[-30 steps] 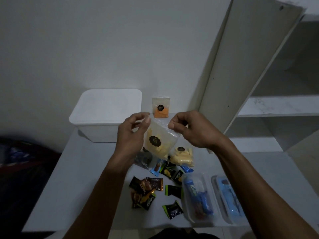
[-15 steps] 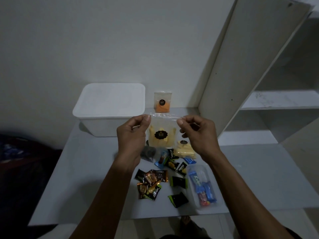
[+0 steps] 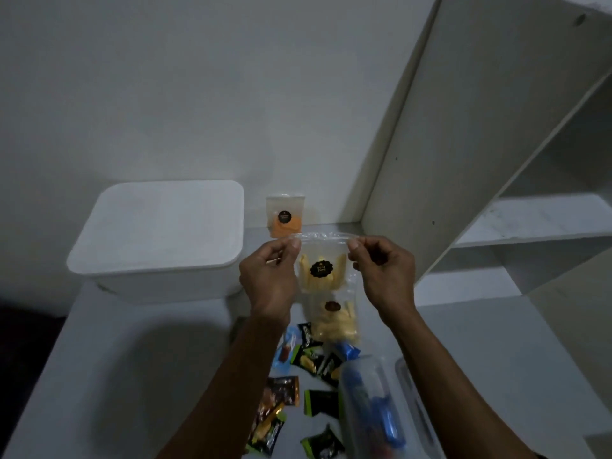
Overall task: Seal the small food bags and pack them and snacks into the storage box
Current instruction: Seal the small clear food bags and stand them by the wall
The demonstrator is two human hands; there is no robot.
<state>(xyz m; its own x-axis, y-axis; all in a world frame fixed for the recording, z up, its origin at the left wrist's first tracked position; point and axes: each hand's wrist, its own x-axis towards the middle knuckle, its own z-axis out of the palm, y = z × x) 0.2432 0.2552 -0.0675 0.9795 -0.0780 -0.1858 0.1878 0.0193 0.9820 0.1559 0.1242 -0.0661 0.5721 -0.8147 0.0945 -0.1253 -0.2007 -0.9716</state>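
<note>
I hold a small clear bag of pale yellow chips (image 3: pixel 322 270), with a round black label, upright above the table. My left hand (image 3: pixel 270 279) pinches the bag's top left corner and my right hand (image 3: pixel 381 273) pinches its top right corner. A second bag of yellow chips (image 3: pixel 334 321) lies on the table just below it. A third bag with orange contents (image 3: pixel 284 215) stands against the wall. The white storage box (image 3: pixel 159 240) sits at the back left with its lid on.
Several small wrapped snacks (image 3: pixel 308 392) in black, green, orange and blue lie scattered on the white table (image 3: pixel 139 359) between my forearms. A clear plastic container (image 3: pixel 371 409) with blue packets lies at the lower right. A white shelf unit (image 3: pixel 496 193) stands to the right.
Both hands have lifted the chip bag and turned it from tilted to upright, label facing me. The fingers now stretch its top edge flat between them.
</note>
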